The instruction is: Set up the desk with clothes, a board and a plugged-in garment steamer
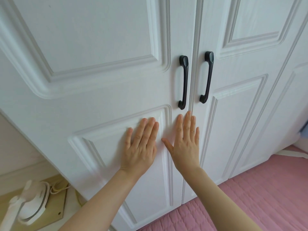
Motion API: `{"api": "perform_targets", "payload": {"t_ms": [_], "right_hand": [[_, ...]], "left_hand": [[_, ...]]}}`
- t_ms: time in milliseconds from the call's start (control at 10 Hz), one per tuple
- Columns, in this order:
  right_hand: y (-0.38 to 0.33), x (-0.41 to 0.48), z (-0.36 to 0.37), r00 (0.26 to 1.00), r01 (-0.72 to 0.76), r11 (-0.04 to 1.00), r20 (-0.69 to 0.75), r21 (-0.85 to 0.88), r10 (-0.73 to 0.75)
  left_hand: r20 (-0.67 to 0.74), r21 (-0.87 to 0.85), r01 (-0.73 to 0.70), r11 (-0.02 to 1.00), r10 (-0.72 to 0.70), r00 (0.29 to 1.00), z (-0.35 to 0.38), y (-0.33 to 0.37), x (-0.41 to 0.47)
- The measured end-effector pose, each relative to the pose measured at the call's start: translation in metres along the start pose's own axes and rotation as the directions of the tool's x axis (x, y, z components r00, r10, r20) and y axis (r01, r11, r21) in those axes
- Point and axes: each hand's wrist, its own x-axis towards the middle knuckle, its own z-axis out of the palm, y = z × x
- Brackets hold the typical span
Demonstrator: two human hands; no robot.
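Both my hands lie flat against the white left wardrobe door (103, 90), just below its black handle (183, 82). My left hand (140, 145) presses the lower panel with straight fingers. My right hand (186, 144) presses near the door's edge, its fingertips at the seam between the two doors. A second black handle (207, 77) is on the right door (241, 114). Both doors look closed. A white garment steamer (31, 202) with a coiled cord (57, 188) lies at the lower left on a light wooden surface (55, 212). No clothes are visible.
A pink quilted bed cover (250, 205) runs along the foot of the wardrobe at the lower right. A cream wall with a moulding (18, 167) stands left of the wardrobe. A bit of white and blue fabric (303, 130) shows at the right edge.
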Motion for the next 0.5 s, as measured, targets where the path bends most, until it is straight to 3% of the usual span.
{"api": "perform_targets", "payload": {"t_ms": [200, 500], "right_hand": [[-0.004, -0.002, -0.012, 0.999, -0.013, 1.000, 0.039, -0.018, 0.013], [-0.029, -0.042, -0.042, 0.977, -0.006, 0.999, 0.212, -0.035, 0.014]], "left_hand": [[0.092, -0.052, 0.012, 0.999, -0.008, 0.996, -0.015, 0.000, 0.005], [0.306, -0.230, 0.039, 0.972, 0.034, 0.951, -0.063, -0.010, 0.003]]}}
